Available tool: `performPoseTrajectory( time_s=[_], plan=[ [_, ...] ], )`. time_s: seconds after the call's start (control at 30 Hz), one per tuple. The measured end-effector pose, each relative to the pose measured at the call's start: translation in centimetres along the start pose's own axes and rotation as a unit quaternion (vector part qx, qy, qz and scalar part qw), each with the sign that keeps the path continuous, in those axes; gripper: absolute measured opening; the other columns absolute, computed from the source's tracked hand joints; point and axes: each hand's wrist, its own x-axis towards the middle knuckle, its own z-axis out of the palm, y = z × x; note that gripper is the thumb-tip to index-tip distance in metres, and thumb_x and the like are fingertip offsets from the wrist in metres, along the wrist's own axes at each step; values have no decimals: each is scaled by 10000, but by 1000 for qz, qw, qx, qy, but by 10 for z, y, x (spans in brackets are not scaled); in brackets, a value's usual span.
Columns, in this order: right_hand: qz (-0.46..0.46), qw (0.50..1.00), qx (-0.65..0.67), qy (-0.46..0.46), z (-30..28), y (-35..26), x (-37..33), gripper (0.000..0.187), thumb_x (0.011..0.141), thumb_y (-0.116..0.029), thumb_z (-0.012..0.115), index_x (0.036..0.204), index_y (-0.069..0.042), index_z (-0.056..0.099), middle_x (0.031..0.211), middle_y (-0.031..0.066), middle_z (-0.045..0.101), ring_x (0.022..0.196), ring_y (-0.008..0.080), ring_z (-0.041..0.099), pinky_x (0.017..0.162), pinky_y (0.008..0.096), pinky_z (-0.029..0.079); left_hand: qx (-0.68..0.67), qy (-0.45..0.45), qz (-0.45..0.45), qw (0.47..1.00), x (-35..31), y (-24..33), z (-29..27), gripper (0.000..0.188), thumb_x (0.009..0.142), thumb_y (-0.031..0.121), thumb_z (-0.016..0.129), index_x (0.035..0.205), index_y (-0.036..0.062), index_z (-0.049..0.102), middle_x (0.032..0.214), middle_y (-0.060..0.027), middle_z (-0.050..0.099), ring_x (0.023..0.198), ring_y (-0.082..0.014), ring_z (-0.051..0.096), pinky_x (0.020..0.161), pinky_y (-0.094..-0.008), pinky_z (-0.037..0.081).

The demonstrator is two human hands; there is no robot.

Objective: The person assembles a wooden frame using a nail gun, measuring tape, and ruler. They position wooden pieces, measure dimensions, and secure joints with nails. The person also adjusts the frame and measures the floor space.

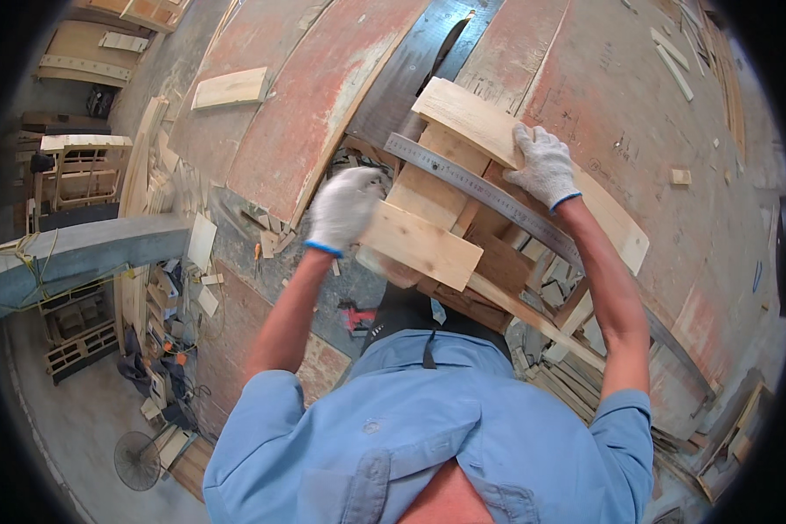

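Note:
My right hand (543, 166), in a white knit glove with a blue cuff, is closed over a pale wooden board (470, 113) on the saw table. The board lies along the far side of a metal rail with a scale (463, 179). My left hand (345, 210), gloved likewise, is blurred by motion, so its fingers cannot be made out. It is at the left end of a short wooden board (424, 246) on the near side of the rail. Another flat wooden piece (432, 188) lies beneath the rail. Just beyond the boards, a dark saw blade (445, 52) stands up through a metal plate.
A loose wood block (230, 88) lies on the worn red table panel (314, 105) at left. Thin offcuts (671, 63) and a small block (680, 176) rest on the right. Below left are a grey beam (87, 262), scrap wood and a round fan (138, 460).

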Motion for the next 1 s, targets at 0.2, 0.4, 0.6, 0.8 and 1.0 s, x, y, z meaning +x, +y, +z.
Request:
performPoseTrajectory(
  time_s=[0.2,0.4,0.6,0.8,1.0],
  plan=[
    [-6,1000,-12,3,14,-10,28,919,651,-451,843,1442,-117,517,1288,184,554,1207,358,547,984,470,432,28,8,143,989,83,46,79,251,886,184,638,1117,113,706,1045,-132,710,970,-361,682,848,-478,544],
    [-2,999,-27,-20,14,-10,39,952,629,-460,870,1450,-127,521,1286,187,552,1188,351,547,983,466,424,48,-49,125,990,111,28,107,225,882,232,639,1062,121,717,995,-135,706,949,-348,685,829,-491,546],
    [-12,999,-30,17,22,-8,43,969,604,-454,892,1438,-121,529,1296,196,551,1203,353,540,988,475,422,64,-69,105,990,122,21,113,217,900,278,631,1003,115,732,965,-137,703,933,-344,684,812,-489,548],
    [-20,999,-37,5,18,-6,44,970,592,-460,901,1428,-127,537,1329,204,544,1215,357,537,993,471,425,62,-73,100,990,128,27,120,191,887,277,643,935,111,724,928,-137,698,900,-349,678,790,-494,543],
    [-26,999,-27,3,17,-7,47,977,588,-460,908,1435,-145,536,1332,207,548,1214,355,536,996,470,424,65,-51,88,993,127,26,124,177,883,264,642,853,105,714,894,-136,693,861,-336,687,758,-487,547]
  ],
)
